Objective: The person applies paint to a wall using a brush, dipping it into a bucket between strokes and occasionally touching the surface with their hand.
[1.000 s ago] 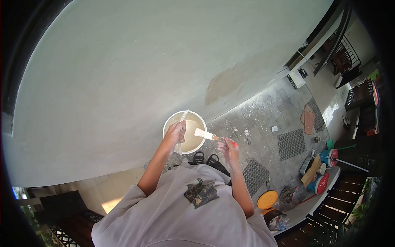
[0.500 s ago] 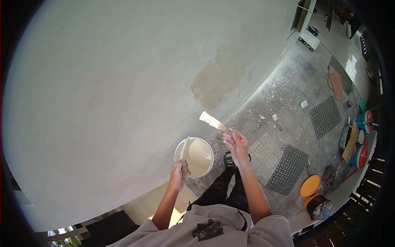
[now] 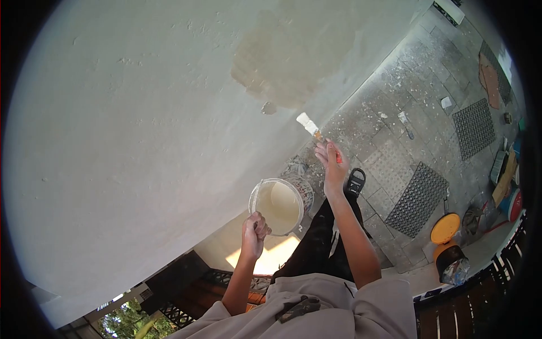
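My left hand point(image 3: 256, 234) is closed on the handle of a white bucket point(image 3: 278, 180), which hangs tilted beside the wall with pale cream paint inside. In my right hand point(image 3: 332, 158) is a paintbrush point(image 3: 307, 123), gripped by its orange-red handle. White paint coats its bristles, which point up and left in front of the lower wall. On the pale wall point(image 3: 141, 141) a large damp-looking tan patch point(image 3: 288, 62) spreads above the brush. A small grey-tan spot point(image 3: 268, 108) sits just below that patch.
A paint-spattered container point(image 3: 302, 183) stands behind the bucket. Paint flecks cover the paved floor point(image 3: 372, 118), where a second brush point(image 3: 405, 124) lies. Dark textured mats point(image 3: 418, 199) are to the right, with a yellow lid point(image 3: 445, 228) and several tubs along the far edge.
My view has shifted left and I have stepped, with one foot now farther right. The brush has moved off the wall's lower patch edge, and the small spot now shows there.
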Demonstrator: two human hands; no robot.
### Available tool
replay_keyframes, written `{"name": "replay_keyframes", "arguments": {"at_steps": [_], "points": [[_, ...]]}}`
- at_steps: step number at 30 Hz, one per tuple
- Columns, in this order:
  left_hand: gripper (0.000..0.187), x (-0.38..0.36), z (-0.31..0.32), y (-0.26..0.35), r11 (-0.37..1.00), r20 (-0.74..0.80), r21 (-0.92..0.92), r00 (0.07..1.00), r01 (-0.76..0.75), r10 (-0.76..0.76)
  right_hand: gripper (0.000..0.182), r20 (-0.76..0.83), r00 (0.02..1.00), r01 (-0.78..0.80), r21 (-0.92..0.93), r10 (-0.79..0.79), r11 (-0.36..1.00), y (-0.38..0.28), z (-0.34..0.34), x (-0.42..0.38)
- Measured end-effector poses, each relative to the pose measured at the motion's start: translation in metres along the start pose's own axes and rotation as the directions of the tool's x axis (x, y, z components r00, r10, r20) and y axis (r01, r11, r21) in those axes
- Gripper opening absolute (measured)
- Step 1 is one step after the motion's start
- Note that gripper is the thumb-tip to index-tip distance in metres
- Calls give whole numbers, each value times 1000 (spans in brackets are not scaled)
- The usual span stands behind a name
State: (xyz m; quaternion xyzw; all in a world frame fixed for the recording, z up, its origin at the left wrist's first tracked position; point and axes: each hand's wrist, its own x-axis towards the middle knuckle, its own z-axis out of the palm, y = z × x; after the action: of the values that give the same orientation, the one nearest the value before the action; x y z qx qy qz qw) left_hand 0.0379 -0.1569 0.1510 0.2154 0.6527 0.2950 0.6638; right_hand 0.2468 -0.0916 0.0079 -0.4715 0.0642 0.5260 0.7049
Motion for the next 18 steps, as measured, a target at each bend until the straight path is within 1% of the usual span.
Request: {"name": "replay_keyframes", "arguments": {"at_steps": [1,5,8,11,14,17,18], "points": [[24,-2,0,0,1000,1,-5,1000,4,-4,35,-27,1000,10,-5,-11,1000,1,7,-3],[23,-3,-5,-2,1000,-5,-12,1000,6,-6,34,-27,990,132,-145,-137,981,5,41,-18],[23,-2,-8,-3,1000,-13,-3,1000,22,-22,30,9,978,207,-222,-210,953,-7,69,-41],[23,-1,-6,-2,1000,3,21,1000,3,-3,27,77,940,339,-341,-333,877,-10,78,-62],[23,-2,-2,0,999,17,53,1000,-2,1,25,149,911,413,-323,-385,852,-29,79,-85],[23,-2,0,3,997,43,77,999,-10,7,25,214,879,463,-174,-426,869,-37,74,-92],[23,-3,0,3,997,38,82,999,-11,8,25,208,893,431,-149,-398,890,-35,71,-89]]}}
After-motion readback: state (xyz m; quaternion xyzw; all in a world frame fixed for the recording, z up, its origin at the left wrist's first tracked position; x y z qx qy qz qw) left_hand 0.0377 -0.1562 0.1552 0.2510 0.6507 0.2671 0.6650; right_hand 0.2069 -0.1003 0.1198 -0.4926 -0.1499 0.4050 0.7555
